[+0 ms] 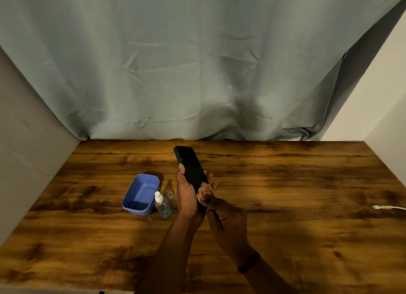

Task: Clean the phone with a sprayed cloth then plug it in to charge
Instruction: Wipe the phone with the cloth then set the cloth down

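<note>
Fingers (208, 176) of left hand (186, 194) around tilted phone (190, 164)

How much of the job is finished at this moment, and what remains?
Spraying looks done: the spray bottle stands uncapped on the table. In hand: the left hand holds the phone while the right hand holds a cloth against it. Left: charging; the cable lies unplugged at the right.
</note>
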